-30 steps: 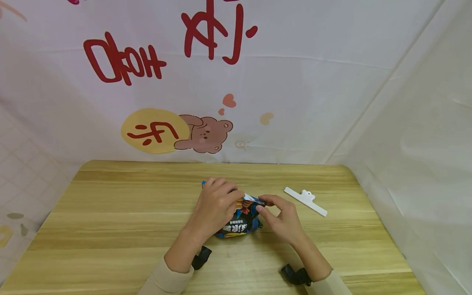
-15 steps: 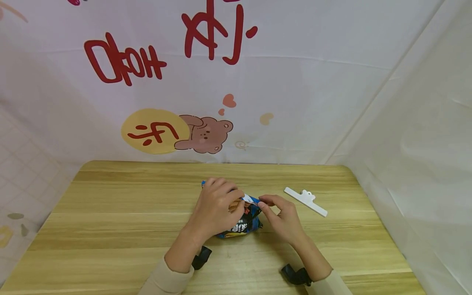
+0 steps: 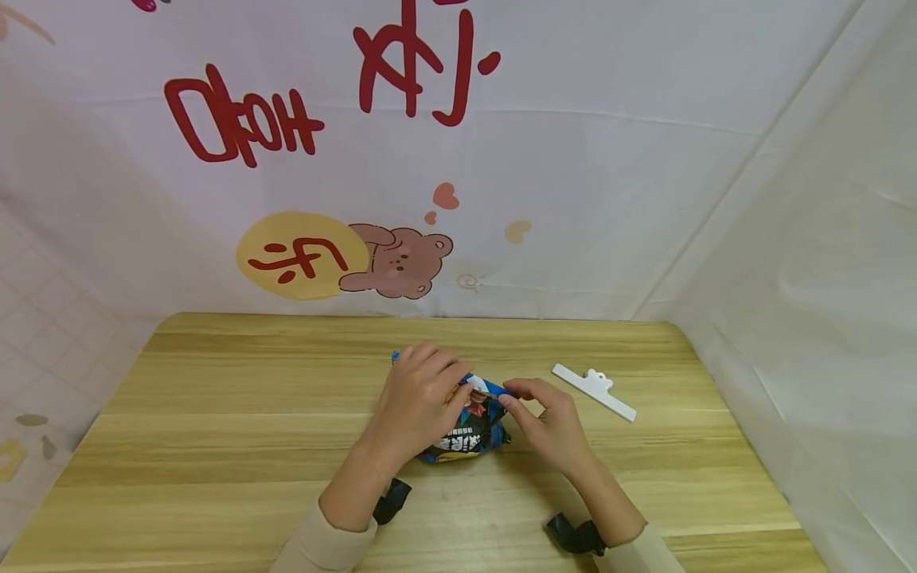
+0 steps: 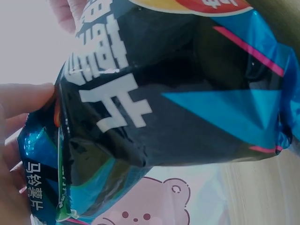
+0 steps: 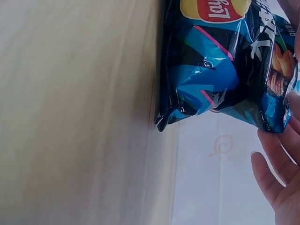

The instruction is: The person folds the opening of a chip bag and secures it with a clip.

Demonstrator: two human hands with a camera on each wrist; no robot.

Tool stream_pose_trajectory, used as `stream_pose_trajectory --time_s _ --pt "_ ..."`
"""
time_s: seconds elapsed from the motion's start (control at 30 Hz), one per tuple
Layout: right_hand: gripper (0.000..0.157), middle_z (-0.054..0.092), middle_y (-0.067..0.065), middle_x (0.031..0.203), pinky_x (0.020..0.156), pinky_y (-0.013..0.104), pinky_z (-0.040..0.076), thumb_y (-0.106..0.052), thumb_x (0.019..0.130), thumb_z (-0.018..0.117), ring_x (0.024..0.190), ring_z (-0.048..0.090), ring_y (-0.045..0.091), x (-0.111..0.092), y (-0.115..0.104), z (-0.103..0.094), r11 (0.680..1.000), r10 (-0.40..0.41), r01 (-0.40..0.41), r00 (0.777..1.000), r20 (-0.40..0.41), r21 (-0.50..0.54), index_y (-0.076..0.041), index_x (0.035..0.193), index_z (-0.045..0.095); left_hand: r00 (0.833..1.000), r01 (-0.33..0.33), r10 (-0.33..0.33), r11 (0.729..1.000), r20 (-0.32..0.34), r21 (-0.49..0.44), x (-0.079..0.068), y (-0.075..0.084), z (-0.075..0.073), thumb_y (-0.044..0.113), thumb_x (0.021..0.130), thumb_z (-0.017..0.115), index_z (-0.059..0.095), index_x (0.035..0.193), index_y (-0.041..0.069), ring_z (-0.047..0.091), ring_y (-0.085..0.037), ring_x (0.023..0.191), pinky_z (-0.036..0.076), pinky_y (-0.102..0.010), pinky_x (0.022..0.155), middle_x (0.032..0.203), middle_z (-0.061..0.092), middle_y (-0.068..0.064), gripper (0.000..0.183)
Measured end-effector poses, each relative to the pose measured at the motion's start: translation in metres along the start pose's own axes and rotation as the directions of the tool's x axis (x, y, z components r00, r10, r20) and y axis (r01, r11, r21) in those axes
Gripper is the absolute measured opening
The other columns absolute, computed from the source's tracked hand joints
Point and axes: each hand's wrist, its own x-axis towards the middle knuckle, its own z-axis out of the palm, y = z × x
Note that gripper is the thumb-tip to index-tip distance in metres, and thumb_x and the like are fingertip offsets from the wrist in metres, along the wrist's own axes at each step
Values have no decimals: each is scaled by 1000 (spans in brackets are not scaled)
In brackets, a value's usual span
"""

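Note:
A blue and black bag of potato chips [image 3: 462, 442] sits on the table, its top edge folded over. My left hand [image 3: 423, 398] grips the folded top from the left and covers much of the bag's left side. On the other side, my right hand [image 3: 548, 418] pinches the right end of the fold between thumb and fingers. The left wrist view shows the bag's dark front [image 4: 187, 93] close up, with the left thumb [image 4: 28, 98] against the fold. In the right wrist view, fingers [image 5: 276, 159] of the right hand hold the bag's top corner.
A white bar-shaped sealing clip [image 3: 593, 390] lies on the wooden table [image 3: 236, 430] to the right of the bag. Behind the table hangs a white cloth [image 3: 573, 143] printed with a bear and red characters. More cloth [image 3: 809, 302] borders the right side.
The left thumb and fingers have shifted along the bag's top, and its upper edge is folded down a little more. The right hand keeps its pinch. The clip has not moved.

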Motion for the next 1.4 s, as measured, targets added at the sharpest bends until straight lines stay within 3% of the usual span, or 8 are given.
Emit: stream_pose_trajectory --time_s 0.2,0.33,0.5,0.77,0.93,1.1,1.4 --pt "26 77 3 99 81 26 57 7 83 83 89 72 19 0 2 0 999 -31 31 999 -6 -12 -3 107 77 999 26 -27 997 18 76 -1 0 0 23 86 88 82 100 10 67 -24 96 51 -41 86 97 75 -3 20" --pt "28 76 2 98 79 32 59 7 81 85 89 72 18 1 3 0 999 -50 50 999 -6 -21 -3 106 77 999 33 -34 994 14 100 -1 -1 1 25 87 88 82 100 11 66 -23 95 50 -41 85 96 75 -1 20" --pt "28 75 2 96 75 38 61 8 80 85 87 72 18 1 3 0 997 -66 66 998 -5 -29 -3 105 77 1000 28 -28 997 2 78 -1 -1 1 22 86 88 81 98 11 65 -23 94 49 -41 82 95 75 -2 18" --pt "28 75 -1 92 70 36 59 12 80 84 82 70 16 2 6 1 995 -96 96 995 -16 -25 -7 100 78 1000 26 -26 998 0 63 -1 -1 2 19 87 87 81 94 11 65 -23 92 48 -39 80 92 74 -1 13" --pt "25 75 1 90 68 36 58 10 80 84 81 71 14 2 7 0 997 -74 73 997 -23 -38 -7 97 78 1000 18 -18 999 0 51 0 -2 0 12 87 83 81 94 11 65 -23 91 48 -38 79 92 75 -1 7" --pt "22 75 -1 89 65 40 58 9 80 85 81 70 13 2 8 -1 997 -56 54 998 -23 -52 -7 94 78 1000 6 -7 999 9 49 -1 -4 -1 11 86 86 82 97 10 67 -24 92 49 -38 78 94 77 -2 11" --pt "20 75 -2 89 67 39 57 7 82 84 82 69 13 2 12 -2 991 -97 96 995 -6 -95 -7 94 79 1000 7 -8 999 12 51 -2 -9 -3 14 87 87 83 100 9 68 -22 92 49 -36 77 96 78 -3 15"
